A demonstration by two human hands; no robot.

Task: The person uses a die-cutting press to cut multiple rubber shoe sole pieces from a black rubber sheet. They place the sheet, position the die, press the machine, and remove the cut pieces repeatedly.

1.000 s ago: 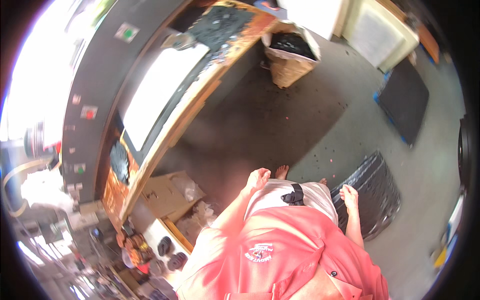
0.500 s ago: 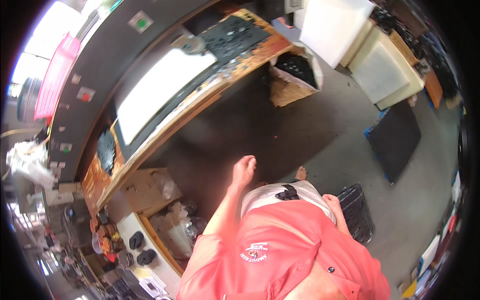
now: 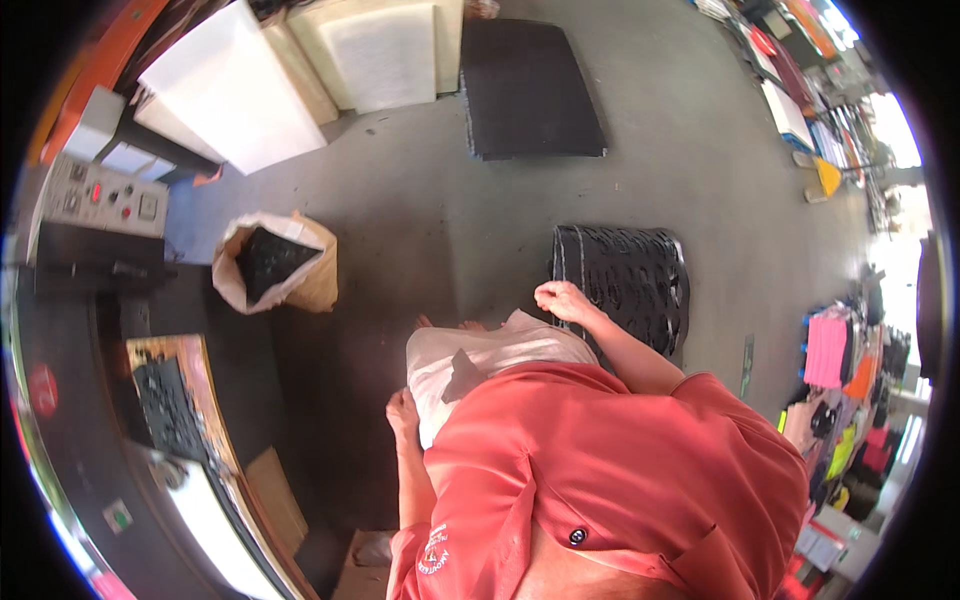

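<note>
My right hand (image 3: 563,300) is raised in front of me with its fingers curled in, and nothing shows in it. Under and beyond it, a black sheet with rows of cut-out shapes (image 3: 630,275) lies on the floor. From this view I cannot tell whether the hand touches it; it appears above. My left hand (image 3: 402,415) hangs beside my light shorts (image 3: 480,355), fingers bent inward, with no object visible in it.
A paper sack of black scraps (image 3: 320,265) stands ahead to the left. Beyond are white boards (image 3: 235,90) and a flat black sheet (image 3: 530,90). The machine bench (image 3: 215,400), bearing black cut pieces, runs along my left. Colourful stacks (image 3: 828,350) line the right.
My view has turned to the right, bringing the patterned black sheet in front of me. The right hand has come forward, and the left has dropped back to my side.
</note>
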